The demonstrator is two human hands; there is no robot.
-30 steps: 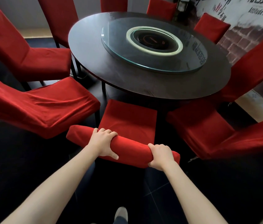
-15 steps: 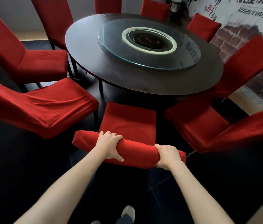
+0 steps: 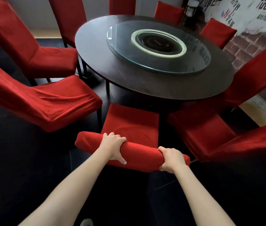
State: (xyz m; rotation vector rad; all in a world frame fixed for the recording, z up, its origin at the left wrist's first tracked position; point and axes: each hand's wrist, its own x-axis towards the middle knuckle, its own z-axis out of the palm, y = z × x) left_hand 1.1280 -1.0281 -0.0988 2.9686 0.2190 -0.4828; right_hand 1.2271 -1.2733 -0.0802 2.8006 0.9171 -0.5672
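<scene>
Chair (image 3: 130, 124) hardly shifted; left hand (image 3: 113, 147), right hand (image 3: 172, 159) grip backrest (image 3: 140, 154) top.

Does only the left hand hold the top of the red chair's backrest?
No, both the left hand and the right hand grip the top of the red chair's backrest.

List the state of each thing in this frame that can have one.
left hand: grips the backrest top of the near chair.
right hand: grips the same backrest top, near its right end.
near chair: upright, seat facing the round table.
round table: carries the glass turntable.
glass turntable: lies flat, centred on the table.
</scene>
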